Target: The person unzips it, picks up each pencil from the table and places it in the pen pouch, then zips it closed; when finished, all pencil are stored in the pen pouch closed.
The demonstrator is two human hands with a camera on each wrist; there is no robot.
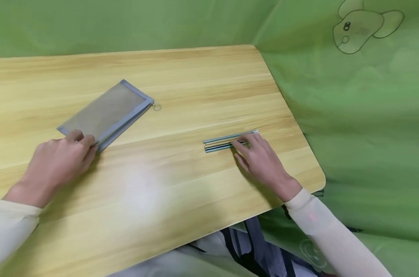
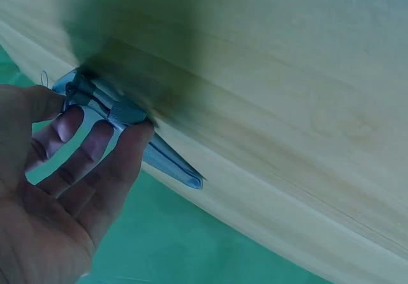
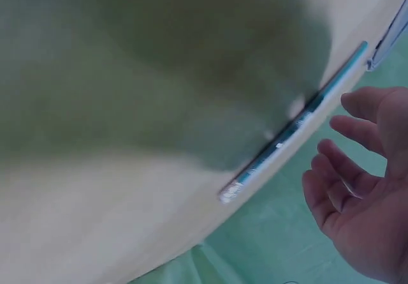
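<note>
A flat mesh zip pouch (image 1: 109,105) with blue-grey trim lies on the left of the table, a ring at its zip end. My left hand (image 1: 62,156) grips its near edge; in the left wrist view, thumb and fingers pinch the trim of the pouch (image 2: 169,159). Several slim pencils (image 1: 220,139), teal, gold and dark, lie side by side on the right, with shiny far ends. Over them hovers my right hand (image 1: 259,161), fingers loosely bent and partly covering the pencils. Seen from the right wrist, these fingers (image 3: 347,163) are apart from the pencils (image 3: 280,140).
The light wooden table (image 1: 154,184) has a rounded right corner and a front edge close to my body. Green cloth (image 1: 351,115) printed with cartoon figures hangs behind and to the right of it. A bag with dark straps (image 1: 254,238) shows below the front edge.
</note>
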